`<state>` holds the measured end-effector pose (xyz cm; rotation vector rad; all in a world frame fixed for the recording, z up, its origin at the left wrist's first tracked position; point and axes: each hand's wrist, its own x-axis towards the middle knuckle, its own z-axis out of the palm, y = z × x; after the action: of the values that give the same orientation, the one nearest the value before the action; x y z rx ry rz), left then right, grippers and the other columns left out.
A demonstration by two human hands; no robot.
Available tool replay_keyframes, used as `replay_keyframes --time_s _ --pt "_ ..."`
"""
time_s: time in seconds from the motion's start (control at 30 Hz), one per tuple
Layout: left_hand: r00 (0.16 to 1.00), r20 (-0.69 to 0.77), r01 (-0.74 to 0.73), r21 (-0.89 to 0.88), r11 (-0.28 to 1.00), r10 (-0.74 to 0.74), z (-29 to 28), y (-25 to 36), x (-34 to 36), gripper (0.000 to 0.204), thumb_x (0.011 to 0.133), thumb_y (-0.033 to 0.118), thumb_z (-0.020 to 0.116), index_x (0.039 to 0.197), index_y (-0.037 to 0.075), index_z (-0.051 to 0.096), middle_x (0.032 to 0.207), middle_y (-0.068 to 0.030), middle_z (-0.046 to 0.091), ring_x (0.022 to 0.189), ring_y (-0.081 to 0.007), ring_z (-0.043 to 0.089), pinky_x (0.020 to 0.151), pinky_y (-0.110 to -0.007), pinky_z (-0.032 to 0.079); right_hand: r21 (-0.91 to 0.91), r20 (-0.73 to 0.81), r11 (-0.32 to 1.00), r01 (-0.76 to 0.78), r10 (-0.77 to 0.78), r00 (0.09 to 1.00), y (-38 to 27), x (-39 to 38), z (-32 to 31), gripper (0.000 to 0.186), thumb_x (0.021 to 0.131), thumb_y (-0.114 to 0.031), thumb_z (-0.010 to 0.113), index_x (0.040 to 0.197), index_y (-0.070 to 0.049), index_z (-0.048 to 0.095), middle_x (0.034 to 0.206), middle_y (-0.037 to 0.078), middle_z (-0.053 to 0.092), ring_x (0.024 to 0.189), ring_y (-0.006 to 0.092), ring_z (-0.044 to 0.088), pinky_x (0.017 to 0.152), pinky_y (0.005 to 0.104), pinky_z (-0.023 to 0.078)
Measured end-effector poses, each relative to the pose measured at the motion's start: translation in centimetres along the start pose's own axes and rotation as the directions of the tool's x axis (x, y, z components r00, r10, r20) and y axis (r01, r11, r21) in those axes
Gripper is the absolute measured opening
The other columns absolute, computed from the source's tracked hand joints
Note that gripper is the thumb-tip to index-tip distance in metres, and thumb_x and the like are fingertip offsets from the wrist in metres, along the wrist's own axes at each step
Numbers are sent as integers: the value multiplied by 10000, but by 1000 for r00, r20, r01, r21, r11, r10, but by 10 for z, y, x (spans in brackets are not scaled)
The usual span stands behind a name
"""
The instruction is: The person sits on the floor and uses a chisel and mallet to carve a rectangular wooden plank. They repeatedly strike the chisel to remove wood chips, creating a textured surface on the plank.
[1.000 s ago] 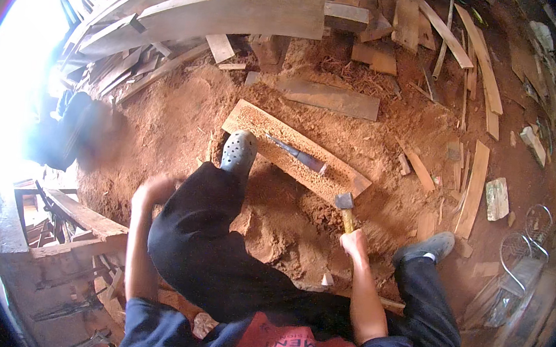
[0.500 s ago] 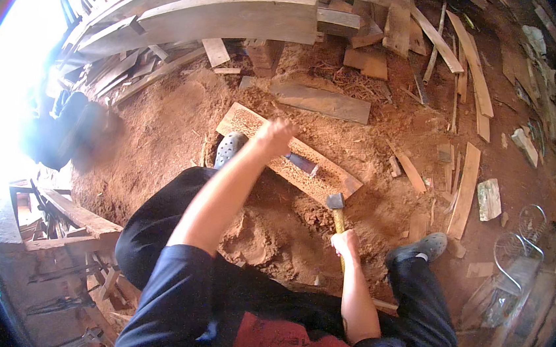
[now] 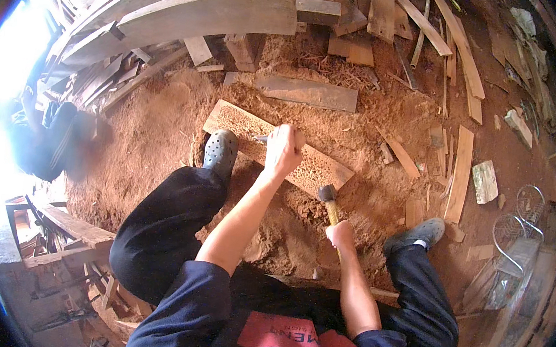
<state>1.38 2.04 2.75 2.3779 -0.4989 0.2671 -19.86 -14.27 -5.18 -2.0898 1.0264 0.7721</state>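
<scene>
A pale wooden board (image 3: 318,167) with a carved, pitted surface lies slantwise on the sawdust-covered ground. My left foot in a grey clog (image 3: 221,150) rests against its near left part. Over the board's middle, my left hand (image 3: 285,149) is closed around a chisel (image 3: 262,138); its metal end juts out leftward and the handle is hidden in my fist. My right hand (image 3: 340,234) grips the yellowish handle of a hammer (image 3: 328,193), whose dark head is beside the board's near right edge.
Stacked planks (image 3: 206,15) fill the far left. A flat plank (image 3: 308,93) lies beyond the board, and loose strips (image 3: 461,173) are scattered at right. A wire rack (image 3: 518,227) stands far right. Another person (image 3: 53,137) is blurred at the left.
My left hand has moved right and closed over the chisel, whose dark handle showed on the board before. The hammer stays in my right hand, and the whole view has shifted slightly.
</scene>
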Motion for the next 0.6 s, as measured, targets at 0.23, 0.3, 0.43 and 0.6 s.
replay_keyframes --time_s 0.23,0.3,0.43,0.6 --pt "976 -23 125 -753 646 -216 -4 52 20 388 615 -21 589 971 70 465 877 -82 514 837 -180 514 745 -322 424 -46 44 999 9 -7 999 10 10 0 209 679 -166 604 654 41 606 571 180 584 513 267 592 470 366 462" --pt "984 82 156 -816 556 -157 15 48 10 307 597 10 621 866 78 491 790 -22 509 731 -124 481 662 -270 411 -54 32 998 -15 17 999 18 16 9 274 668 -198 610 779 52 633 729 253 626 708 366 637 634 428 502" --pt "967 255 216 -809 547 -4 23 39 -1 215 628 37 663 792 57 526 773 -16 554 729 -105 503 664 -262 424 11 -115 977 212 -209 971 20 3 8 396 609 -279 681 780 70 603 720 259 611 724 422 605 650 456 487" --pt "976 217 161 -768 620 14 30 38 2 210 661 66 714 771 60 535 721 -23 572 652 -97 516 596 -261 441 128 -117 968 216 -202 972 9 -20 -24 206 623 -110 642 742 36 559 592 124 574 473 218 563 429 350 452"
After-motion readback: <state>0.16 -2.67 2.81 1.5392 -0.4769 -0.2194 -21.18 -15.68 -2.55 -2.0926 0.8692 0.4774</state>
